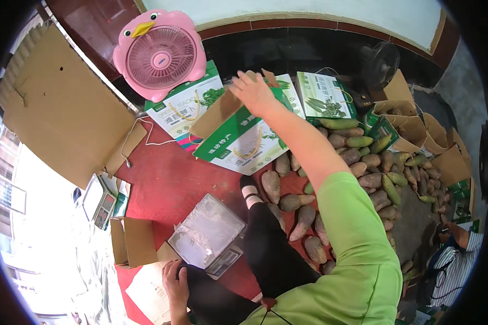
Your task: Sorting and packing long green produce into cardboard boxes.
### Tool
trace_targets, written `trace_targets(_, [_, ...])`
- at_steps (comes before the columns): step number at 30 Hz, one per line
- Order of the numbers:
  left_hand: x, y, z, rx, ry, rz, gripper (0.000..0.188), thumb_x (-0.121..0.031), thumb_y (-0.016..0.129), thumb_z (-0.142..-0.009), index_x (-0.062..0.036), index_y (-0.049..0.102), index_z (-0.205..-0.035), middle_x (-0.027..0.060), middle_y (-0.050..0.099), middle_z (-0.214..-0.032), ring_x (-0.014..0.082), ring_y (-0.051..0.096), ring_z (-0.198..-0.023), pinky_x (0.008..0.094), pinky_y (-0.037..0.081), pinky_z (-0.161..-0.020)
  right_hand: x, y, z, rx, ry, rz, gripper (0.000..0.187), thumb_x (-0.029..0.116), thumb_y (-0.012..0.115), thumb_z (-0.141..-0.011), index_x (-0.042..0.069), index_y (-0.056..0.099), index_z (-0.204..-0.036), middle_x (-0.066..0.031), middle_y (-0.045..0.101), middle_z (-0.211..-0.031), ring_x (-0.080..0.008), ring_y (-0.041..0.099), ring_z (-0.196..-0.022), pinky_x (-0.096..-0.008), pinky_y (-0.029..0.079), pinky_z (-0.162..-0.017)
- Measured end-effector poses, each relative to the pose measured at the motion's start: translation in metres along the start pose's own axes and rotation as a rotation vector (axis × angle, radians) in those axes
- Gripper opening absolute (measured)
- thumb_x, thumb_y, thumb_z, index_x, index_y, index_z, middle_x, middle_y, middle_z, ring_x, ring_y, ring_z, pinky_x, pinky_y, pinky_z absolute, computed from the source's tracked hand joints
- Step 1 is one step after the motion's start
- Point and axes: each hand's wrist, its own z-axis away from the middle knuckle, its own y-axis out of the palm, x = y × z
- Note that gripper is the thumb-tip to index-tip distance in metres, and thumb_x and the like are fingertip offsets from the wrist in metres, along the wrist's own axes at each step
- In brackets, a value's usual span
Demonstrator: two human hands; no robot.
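My right hand (pixel 253 93) reaches forward over a green and white cardboard gift box (pixel 248 142) with a yellow cord handle. Its fingers are stretched out above the box's raised top flaps; whether they touch the cardboard I cannot tell. The inside of the box is hidden. My left hand (pixel 176 284) lies by my bent left knee with its fingers extended, holding nothing. Near that knee is a digital scale (pixel 207 230), its plate covered with crinkled clear plastic. Many soil-covered, greenish radishes (pixel 303 222) are spread on the floor to the right of my leg.
A pink bird-shaped fan (pixel 160 57) stands on another gift box (pixel 185 111). Upright cardboard (pixel 65 103), a small open carton (pixel 133 242) and a second scale (pixel 98 200) are at left. Open boxes (pixel 404 122) and a person in striped clothing (pixel 458 271) are at right.
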Motion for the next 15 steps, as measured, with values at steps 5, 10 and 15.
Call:
trace_targets(5, [0.001, -0.003, -0.003, 0.021, 0.007, 0.032, 0.026, -0.01, 0.061, -0.079, 0.0015, 0.063, -0.103, 0.0182, 0.06, -0.106, 0.0344, 0.052, -0.106, 0.0403, 0.04, -0.094, 0.029, 0.025, 0.018, 0.584, 0.162, -0.131, 0.016, 0.014, 0.057, -0.08, 0.015, 0.071, -0.086, -0.0043, 0.07, -0.086, -0.0238, 0.065, -0.09, -0.041, 0.044, -0.082])
trace_targets(10, [0.008, -0.008, 0.002, 0.001, 0.029, 0.034, 0.027, -0.011, 0.06, -0.08, 0.0019, 0.062, -0.103, 0.0184, 0.059, -0.106, 0.0346, 0.052, -0.106, 0.0403, 0.041, -0.093, 0.008, -0.002, 0.087, 0.543, 0.116, -0.182, 0.008, 0.014, 0.06, -0.076, 0.011, 0.068, -0.076, -0.0077, 0.066, -0.078, -0.0261, 0.065, -0.082, -0.0397, 0.05, -0.065])
trace_targets(15, [0.001, -0.009, 0.002, 0.003, 0.059, 0.001, 0.026, -0.012, 0.058, -0.081, 0.0019, 0.062, -0.103, 0.0178, 0.06, -0.106, 0.0348, 0.052, -0.107, 0.0408, 0.04, -0.093, -0.024, -0.046, 0.15, 0.548, 0.222, -0.227, 0.007, 0.017, 0.064, -0.074, 0.012, 0.068, -0.077, -0.008, 0.067, -0.08, -0.0273, 0.065, -0.081, -0.0394, 0.052, -0.069])
